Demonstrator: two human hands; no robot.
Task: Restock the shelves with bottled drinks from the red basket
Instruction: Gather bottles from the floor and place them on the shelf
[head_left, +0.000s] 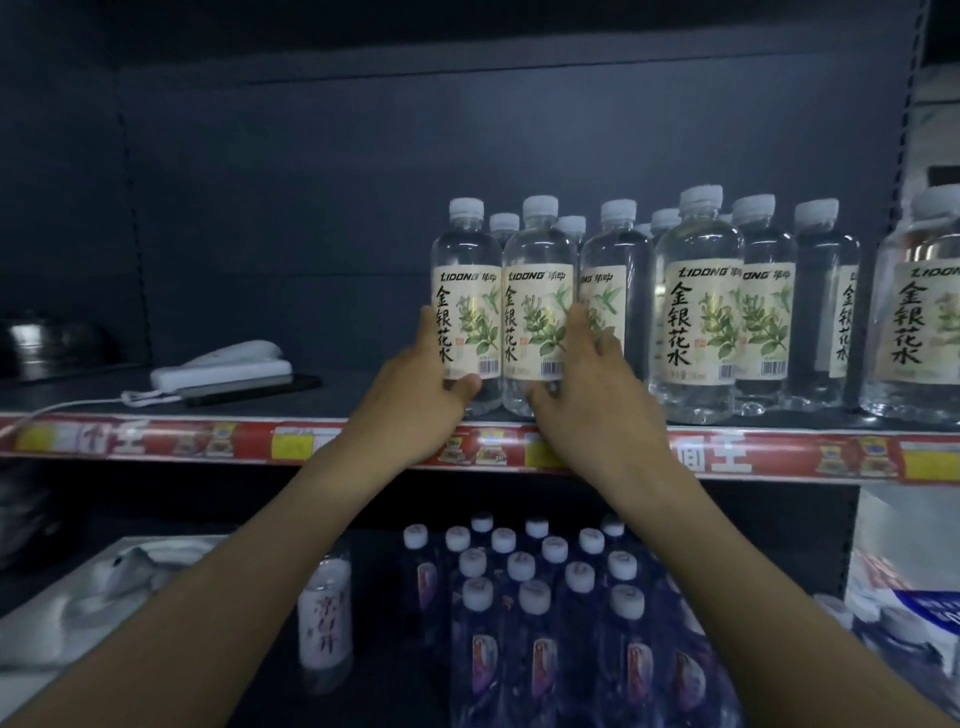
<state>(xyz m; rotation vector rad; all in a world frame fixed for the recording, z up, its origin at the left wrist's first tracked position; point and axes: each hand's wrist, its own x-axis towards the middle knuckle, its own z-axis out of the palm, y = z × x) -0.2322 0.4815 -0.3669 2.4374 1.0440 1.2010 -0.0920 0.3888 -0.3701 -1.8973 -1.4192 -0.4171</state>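
Left hand (434, 371) and right hand (582, 384) each wrap a full bottle (467, 312), probably heavy and slick; grip low at the label.

A white handset-shaped device (221, 364) lies on the left part of the upper shelf, resting on a flat dark slab (249, 391); a white cable (72, 406) runs from it leftward over the shelf's front edge; farther left, in shadow, sits a shiny metal dome-shaped object (49, 338), partly cut off by the frame; on the lower level at left lies crumpled white plastic wrapping (130, 582); at the far right edge, a blue-and-white printed package (924, 613) shows only in part.
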